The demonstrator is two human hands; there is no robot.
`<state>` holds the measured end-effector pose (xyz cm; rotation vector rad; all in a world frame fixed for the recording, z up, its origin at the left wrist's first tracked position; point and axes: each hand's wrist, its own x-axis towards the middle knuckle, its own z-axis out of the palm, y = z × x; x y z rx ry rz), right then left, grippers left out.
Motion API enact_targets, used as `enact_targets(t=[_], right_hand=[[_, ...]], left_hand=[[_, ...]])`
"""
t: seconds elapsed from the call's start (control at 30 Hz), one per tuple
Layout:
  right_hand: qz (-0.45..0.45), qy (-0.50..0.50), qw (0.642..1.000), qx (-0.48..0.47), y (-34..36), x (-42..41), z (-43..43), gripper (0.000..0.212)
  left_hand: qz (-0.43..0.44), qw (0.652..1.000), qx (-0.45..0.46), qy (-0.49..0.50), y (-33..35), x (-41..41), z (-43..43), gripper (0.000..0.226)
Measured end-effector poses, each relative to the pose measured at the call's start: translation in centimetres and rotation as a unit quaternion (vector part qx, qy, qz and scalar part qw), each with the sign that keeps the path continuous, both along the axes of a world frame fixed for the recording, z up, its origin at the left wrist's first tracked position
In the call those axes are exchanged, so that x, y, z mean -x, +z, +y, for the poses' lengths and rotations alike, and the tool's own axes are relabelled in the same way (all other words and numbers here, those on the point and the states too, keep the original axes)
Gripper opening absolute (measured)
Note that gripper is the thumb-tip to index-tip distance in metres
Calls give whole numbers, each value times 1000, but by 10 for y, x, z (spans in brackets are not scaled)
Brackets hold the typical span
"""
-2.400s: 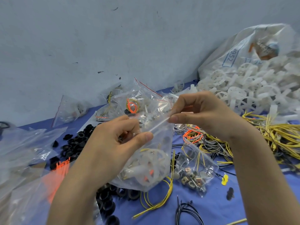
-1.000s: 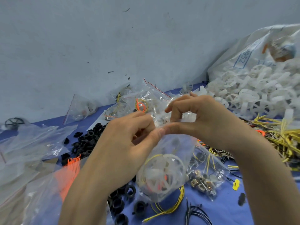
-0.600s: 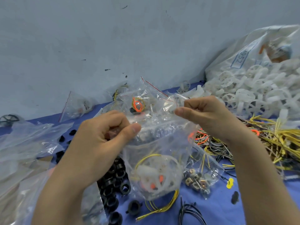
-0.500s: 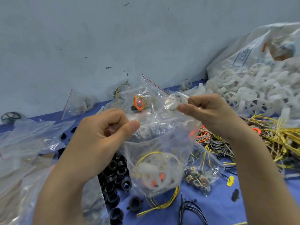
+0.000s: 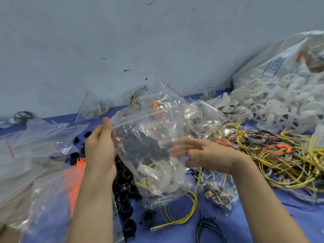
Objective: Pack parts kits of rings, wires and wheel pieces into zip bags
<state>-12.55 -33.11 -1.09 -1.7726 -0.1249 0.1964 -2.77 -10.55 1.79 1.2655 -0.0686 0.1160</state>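
- Looking at the zip bag (image 5: 154, 141) right now, we've only got the left hand (image 5: 101, 146) on it. Thumb and fingers pinch the top left corner at the end of the zip strip (image 5: 145, 115), and the bag hangs in the air over the middle of the bench (image 5: 263, 218).
- Big change from half a second back: both hands were pinched on that strip, spread apart along it. The right hand (image 5: 208, 155) has let go and dropped beside the bag's right side, with its fingers stretched out and holding nothing. It's blurry, so we can't tell whether the fingertips touch the plastic.
- The strip reads as one straight pale line across the top. Our guess is the seal is done, but we can't confirm that every bit is pressed shut.
- Slumped at the bottom of the bag are a white wheel piece (image 5: 157, 176) and a loop of yellow wire (image 5: 151, 164). A ring may be in there too, but it's too murky to say.
- So this kit looks finished and ready to join the packed kits (image 5: 157, 102) at the bench's far edge.
- Stock for the next one is close by. There are black rings (image 5: 126, 188) under the left wrist, a wire tangle (image 5: 280, 155) toward the right edge, and loose wheel pieces (image 5: 280, 106) in the far right corner.
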Motion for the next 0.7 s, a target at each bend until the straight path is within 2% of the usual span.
enact_targets(t=[0.07,0.17,0.3,0.4,0.47,0.57,0.63,0.7], right_hand=[[37,-6,998,50,-10,-10,12,62],[48,-80,994,56,-15,-20,24,23],[39,-192,980,26,-11,-20,25,27],[6,-263,960,-95,7,-13,22,20],[-34,-282,948,-146,18,-12,19,27],[-92,-318,925,-185,28,-11,26,33],[-104,-347,909,-203,32,-9,32,40],[-78,-307,934,-165,31,-10,34,76]], left_hand=[[56,998,22,-4,-6,-10,8,37],[88,991,-6,-105,-12,-16,16,48],[81,960,-121,-239,-17,-6,8,65],[24,925,-207,-317,-17,4,-7,70],[-5,904,-201,-376,-11,13,-18,77],[-4,908,-104,-405,-6,15,-24,101],[-25,901,-100,-420,-5,17,-20,107],[-44,900,-138,-410,-6,20,-15,116]])
